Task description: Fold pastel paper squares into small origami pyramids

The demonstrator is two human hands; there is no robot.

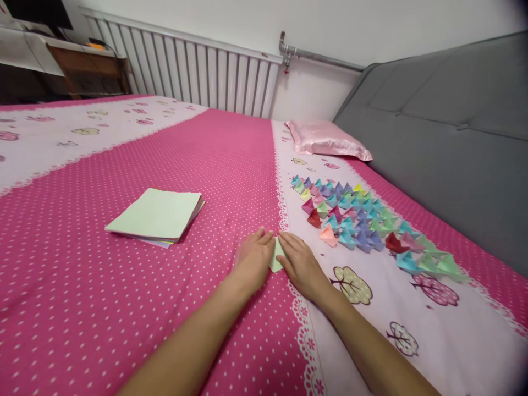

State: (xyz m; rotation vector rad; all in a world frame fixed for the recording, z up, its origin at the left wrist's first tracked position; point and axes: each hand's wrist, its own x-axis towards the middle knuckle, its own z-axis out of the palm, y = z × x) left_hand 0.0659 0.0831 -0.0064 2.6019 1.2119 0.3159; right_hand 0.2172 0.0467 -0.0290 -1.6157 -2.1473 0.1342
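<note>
Your left hand (254,257) and right hand (302,267), fingers extended, touch a small, flat, pale-green paper piece (275,258); cannot tell whether either grips it.

right hand (304,268) touches paper (275,264) (green)

Matt, smooth paper makes up the small folded piece (276,263), the stack (154,213) and the boats (363,226). The bedspread (223,165) is printed cloth, matt; the pillow (328,140) has a glossy, satin-like sheen. The pipe (325,59) looks like dull metal.
</note>
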